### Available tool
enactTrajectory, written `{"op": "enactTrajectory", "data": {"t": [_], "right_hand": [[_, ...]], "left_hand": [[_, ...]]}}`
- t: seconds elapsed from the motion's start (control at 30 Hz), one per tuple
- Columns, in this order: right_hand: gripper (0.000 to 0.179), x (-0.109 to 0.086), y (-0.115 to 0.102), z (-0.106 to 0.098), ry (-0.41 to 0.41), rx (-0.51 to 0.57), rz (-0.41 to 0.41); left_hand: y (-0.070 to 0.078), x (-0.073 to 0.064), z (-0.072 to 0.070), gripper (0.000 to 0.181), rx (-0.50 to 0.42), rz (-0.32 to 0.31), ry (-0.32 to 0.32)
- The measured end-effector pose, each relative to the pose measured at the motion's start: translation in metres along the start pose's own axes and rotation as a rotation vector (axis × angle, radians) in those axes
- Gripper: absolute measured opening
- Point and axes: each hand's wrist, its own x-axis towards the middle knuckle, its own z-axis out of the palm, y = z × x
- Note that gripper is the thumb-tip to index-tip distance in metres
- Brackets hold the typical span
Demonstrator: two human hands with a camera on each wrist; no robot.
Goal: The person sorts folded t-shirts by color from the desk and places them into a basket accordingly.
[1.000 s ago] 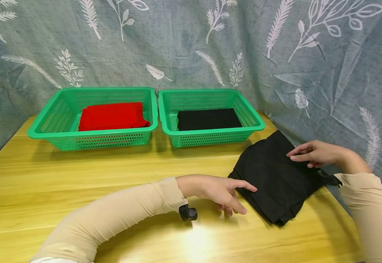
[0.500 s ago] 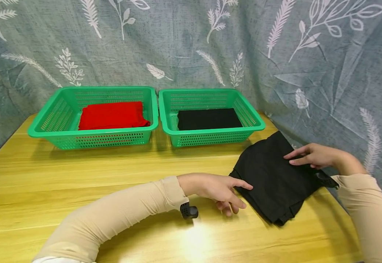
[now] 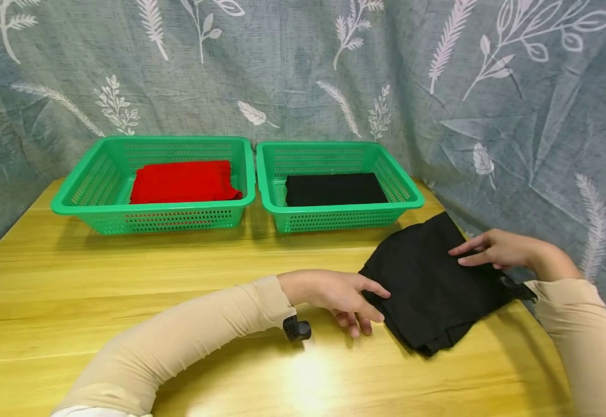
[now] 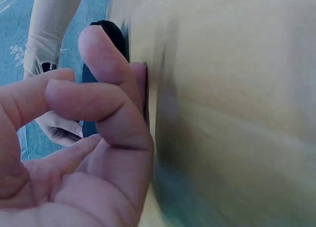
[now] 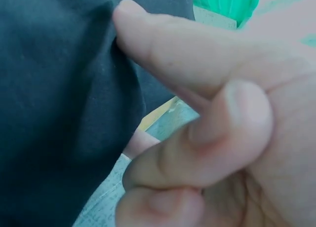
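Note:
A folded black cloth [image 3: 428,289] lies at an angle at the table's right side in the head view. At its left edge is my left hand [image 3: 336,298], index finger and thumb spread, the index fingertip overlapping the cloth. The left wrist view shows the left fingers [image 4: 111,106] loosely bent, with nothing between them. My right hand [image 3: 501,252] rests at the cloth's right part, fingers lightly extended onto it. In the right wrist view one fingertip [image 5: 128,12] touches the dark cloth [image 5: 64,89] by a crease, while the other fingers bend beside its edge.
Two green plastic baskets stand side by side along the back of the wooden table [image 3: 178,324]. The left basket [image 3: 73,208] holds folded red cloth [image 3: 183,182]; the right basket [image 3: 334,221] holds folded black cloth [image 3: 334,190]. A grey leaf-patterned curtain [image 3: 292,69] hangs behind and to the right.
The black cloth has slid slightly left, its near corner shifting most. My left hand has drawn back a little to the left; the right hand has edged left over the cloth.

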Motion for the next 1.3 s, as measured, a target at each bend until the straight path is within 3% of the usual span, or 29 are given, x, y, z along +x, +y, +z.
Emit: {"op": "enactTrajectory", "data": {"t": [0.3,0.47,0.8,1.3], "right_hand": [[0.049,0.000,-0.017,0.011,-0.020,-0.011,-0.044],[0.051,-0.001,-0.027,0.021,-0.059,-0.002,-0.093],[0.052,-0.004,-0.057,0.045,-0.060,-0.017,-0.144],[0.048,0.006,-0.094,0.084,-0.010,0.020,-0.258]], "left_hand": [[-0.005,-0.008,-0.018,0.053,0.064,0.004,0.034],[-0.007,-0.015,-0.031,0.043,0.118,0.003,0.099],[-0.022,-0.042,-0.050,0.029,0.240,-0.004,0.210],[-0.040,-0.091,-0.066,0.037,0.295,-0.089,0.363]]}}
